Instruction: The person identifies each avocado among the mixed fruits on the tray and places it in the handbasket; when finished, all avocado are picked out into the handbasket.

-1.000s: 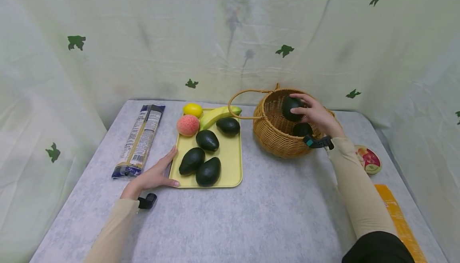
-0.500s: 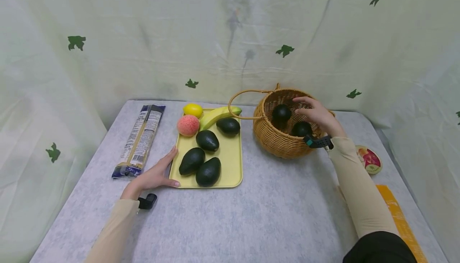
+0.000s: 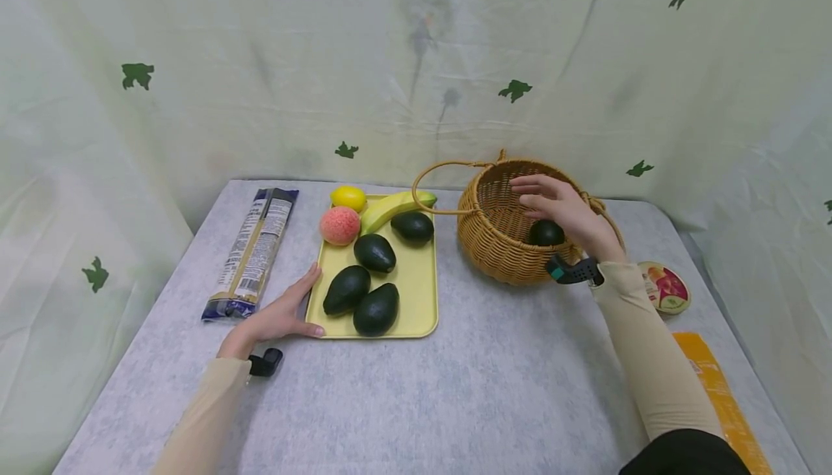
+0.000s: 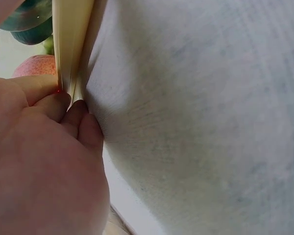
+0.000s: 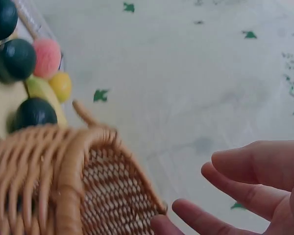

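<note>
My left hand [image 3: 279, 315] rests against the left edge of a yellow tray [image 3: 417, 302], thumb and fingers spread apart; the left wrist view has its fingertips right at the tray's rim [image 4: 68, 44]. Several dark avocados [image 3: 375, 253] lie on the tray with a banana [image 3: 391, 211], a lemon [image 3: 349, 198] and a pinkish-red bumpy fruit [image 3: 340, 226]. Over the mouth of a wicker basket [image 3: 503, 253] hovers my right hand [image 3: 564, 209], holding nothing, its fingers [image 5: 255, 164] loosely extended. One avocado [image 3: 546, 233] shows inside the basket below that hand.
Left of the tray lies a long printed packet [image 3: 253, 255]. The basket's loop handle [image 3: 425, 172] reaches over the banana end. A round, fruit-printed lid [image 3: 666, 288] and an orange package [image 3: 718, 395] lie at the right, the latter partly behind the sleeve. A leaf-patterned curtain [image 3: 292, 63] hangs behind.
My right hand let go of an avocado inside the basket; that avocado is now out of sight. The hand then shifted slightly, with the basket's right handle now showing. My left hand stayed put.
</note>
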The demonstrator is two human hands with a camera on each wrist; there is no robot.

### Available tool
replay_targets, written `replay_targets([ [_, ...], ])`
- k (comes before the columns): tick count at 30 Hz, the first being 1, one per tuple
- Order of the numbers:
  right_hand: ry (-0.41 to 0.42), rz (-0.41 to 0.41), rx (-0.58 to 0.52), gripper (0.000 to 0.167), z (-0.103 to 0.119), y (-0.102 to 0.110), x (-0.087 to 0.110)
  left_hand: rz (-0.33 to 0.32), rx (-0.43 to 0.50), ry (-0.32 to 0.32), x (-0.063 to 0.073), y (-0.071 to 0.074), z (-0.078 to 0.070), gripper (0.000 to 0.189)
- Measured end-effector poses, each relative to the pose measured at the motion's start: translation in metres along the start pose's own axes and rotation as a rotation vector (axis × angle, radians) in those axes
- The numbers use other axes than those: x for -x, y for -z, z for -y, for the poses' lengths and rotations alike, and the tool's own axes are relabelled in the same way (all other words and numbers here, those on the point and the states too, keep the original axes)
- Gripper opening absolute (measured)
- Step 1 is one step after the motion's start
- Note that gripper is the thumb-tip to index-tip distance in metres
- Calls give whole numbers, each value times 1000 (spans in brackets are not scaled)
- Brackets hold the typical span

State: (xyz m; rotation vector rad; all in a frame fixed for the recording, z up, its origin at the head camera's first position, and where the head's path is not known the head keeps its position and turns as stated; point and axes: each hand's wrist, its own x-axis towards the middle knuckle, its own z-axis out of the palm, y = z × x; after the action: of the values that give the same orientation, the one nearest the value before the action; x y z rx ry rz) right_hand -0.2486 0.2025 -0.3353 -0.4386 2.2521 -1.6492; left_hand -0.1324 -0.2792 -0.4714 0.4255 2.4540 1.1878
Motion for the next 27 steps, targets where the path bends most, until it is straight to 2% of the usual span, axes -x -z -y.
replay_targets([
  [7,75,44,-77,41,8,-10,6,17,-6,-20,0,2,2,115],
  [13,149,134,-132,46,16,-30,10,16,-6,-21,-1,1,2,115],
  [18,175,242,-142,43,14,-58,9,10,-1,-21,-1,1,2,115],
  [27,167,468,-143,44,-9,-111,-2,9,-8,-6,-2,0,4,116],
])
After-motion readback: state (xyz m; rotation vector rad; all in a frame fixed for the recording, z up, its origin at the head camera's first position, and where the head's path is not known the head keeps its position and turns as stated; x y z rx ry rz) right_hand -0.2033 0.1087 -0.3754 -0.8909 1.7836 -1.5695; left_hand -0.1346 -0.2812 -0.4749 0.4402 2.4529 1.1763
